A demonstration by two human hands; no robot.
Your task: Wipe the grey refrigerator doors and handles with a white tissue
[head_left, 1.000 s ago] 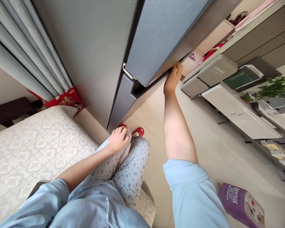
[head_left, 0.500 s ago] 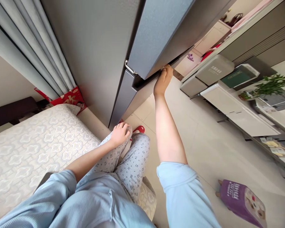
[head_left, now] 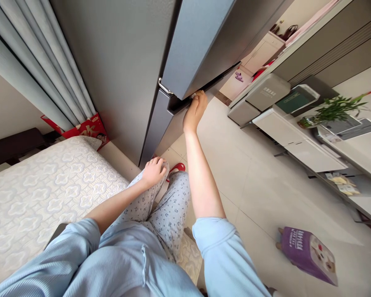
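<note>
My right hand [head_left: 196,110] reaches forward to the grey refrigerator [head_left: 132,49]. Its fingers curl into the dark recess between the upper door [head_left: 198,41] and the lower door [head_left: 160,119], so the fingertips are hidden. A metal hinge [head_left: 165,86] shows at the near corner, left of this hand. Both doors look closed. My left hand [head_left: 154,171] lies on my knee in patterned trousers [head_left: 170,198], fingers stretched out, holding nothing.
A quilted bed or seat cover [head_left: 55,185] is at left, with a red box [head_left: 89,128] and grey curtain [head_left: 46,53] behind. A purple box [head_left: 306,251] stands on the tiled floor. White cabinets [head_left: 309,144] with a green plant [head_left: 336,107] line the right.
My right hand has slid left along the door gap, nearer the hinge corner. My left hand stays on the knee. The view has shifted slightly.
</note>
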